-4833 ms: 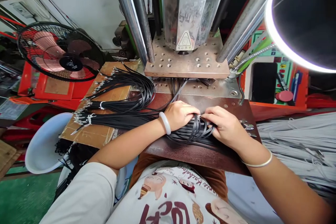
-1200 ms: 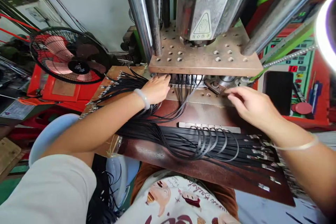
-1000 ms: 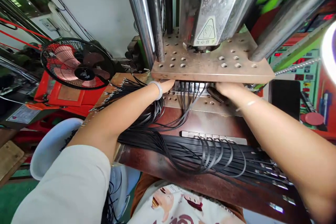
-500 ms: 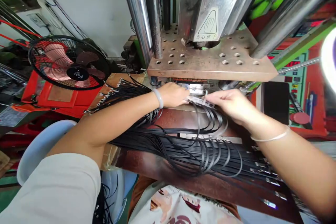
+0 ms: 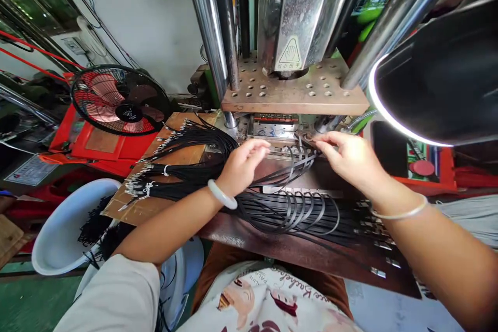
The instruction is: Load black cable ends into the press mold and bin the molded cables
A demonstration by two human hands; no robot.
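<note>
My left hand (image 5: 245, 163) hovers over the front of the press, palm partly up, fingers loosely curled and apart, with nothing visible between them. Thumb and forefinger of my right hand (image 5: 344, 153) are pinched at the right end of a metal strip (image 5: 286, 151) that carries looped black cables; what they pinch is too small to make out. Behind the strip, a metal mold block (image 5: 274, 128) sits under the press plate (image 5: 295, 101). Nearer me, many black cables (image 5: 268, 212) lie across the brown table, looped into a second strip (image 5: 272, 190).
Cable bundles with silvery ends lie on cardboard (image 5: 187, 154) at left. A fan (image 5: 120, 101) stands behind it, and a white basin (image 5: 50, 238) is at lower left. A round lamp (image 5: 436, 72) hangs at upper right. Steel columns (image 5: 206, 21) flank the press.
My left hand has come off the strip, back and to the left, and its fingers have opened. The view has shifted, and the lamp now covers the upper right.
</note>
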